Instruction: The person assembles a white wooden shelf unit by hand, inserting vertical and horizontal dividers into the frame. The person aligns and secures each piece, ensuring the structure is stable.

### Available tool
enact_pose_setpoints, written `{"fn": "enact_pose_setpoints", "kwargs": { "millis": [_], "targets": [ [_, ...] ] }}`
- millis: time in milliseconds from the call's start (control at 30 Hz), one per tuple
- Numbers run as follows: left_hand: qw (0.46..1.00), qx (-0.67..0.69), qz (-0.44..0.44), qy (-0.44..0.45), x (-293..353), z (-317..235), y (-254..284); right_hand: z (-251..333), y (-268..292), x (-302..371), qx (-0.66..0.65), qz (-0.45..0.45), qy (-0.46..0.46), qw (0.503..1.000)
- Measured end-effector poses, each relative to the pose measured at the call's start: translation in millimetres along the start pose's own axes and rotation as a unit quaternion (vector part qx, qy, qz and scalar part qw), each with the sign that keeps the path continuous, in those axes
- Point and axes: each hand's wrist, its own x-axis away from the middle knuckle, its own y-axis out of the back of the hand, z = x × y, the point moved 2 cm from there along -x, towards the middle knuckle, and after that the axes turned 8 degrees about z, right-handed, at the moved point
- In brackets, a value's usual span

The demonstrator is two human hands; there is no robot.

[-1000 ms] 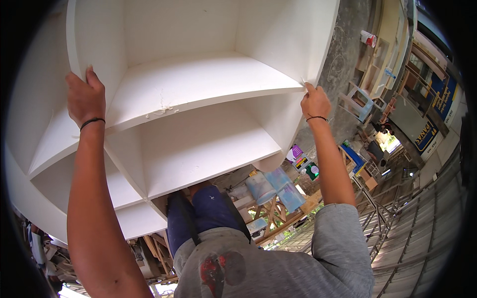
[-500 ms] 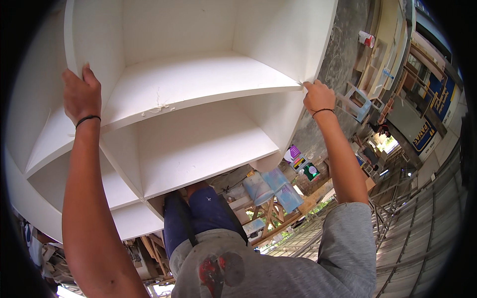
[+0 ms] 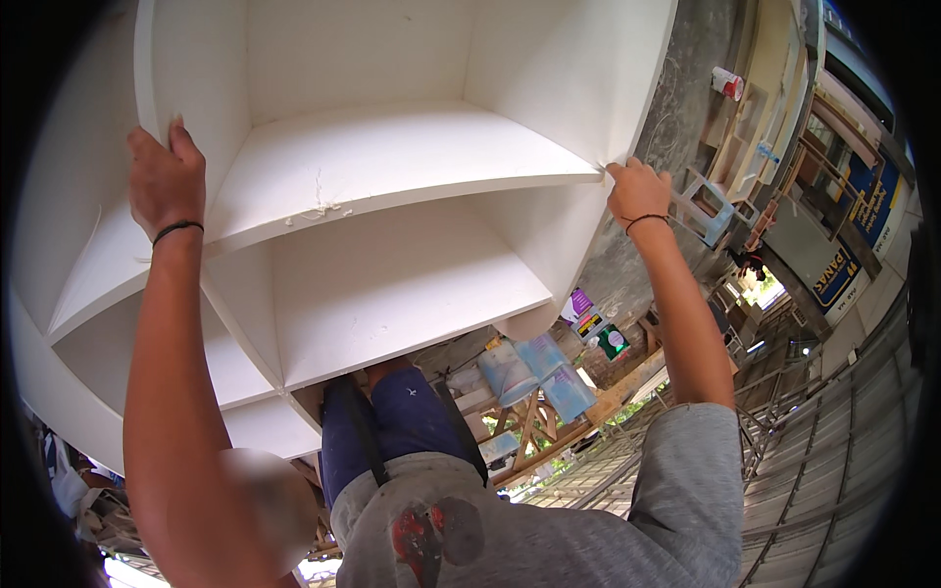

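Observation:
A big white shelf unit (image 3: pixel 392 167) with several open compartments fills the upper left of the view, raised and tilted in front of me. My left hand (image 3: pixel 165 181) grips its vertical divider edge on the left, a thin black band around the wrist. My right hand (image 3: pixel 637 191) holds the unit's right side panel where a shelf board meets it, also with a black wristband. Below the unit I see my grey shirt (image 3: pixel 549 529) and dark blue trousers (image 3: pixel 397 426).
A grey concrete wall (image 3: pixel 676 127) rises behind the unit on the right. Blue plastic bags (image 3: pixel 539 377) and a wooden trestle (image 3: pixel 549 436) lie below. Wooden frames and a small stool (image 3: pixel 711 206) stand to the right, with corrugated metal sheeting (image 3: pixel 833 461) at lower right.
The shelf unit has shifted slightly up and left with both hands still holding it. My right hand has slid a little higher along the panel.

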Motion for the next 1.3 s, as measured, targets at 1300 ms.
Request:
{"fn": "enact_pose_setpoints", "kwargs": {
  "millis": [1300],
  "targets": [
    [1.0, -0.005, -0.008, -0.013, -0.5, -1.5, 0.2, 20.8, -2.0, -12.0, -0.063, 0.008, -0.007, 0.998]
  ]
}}
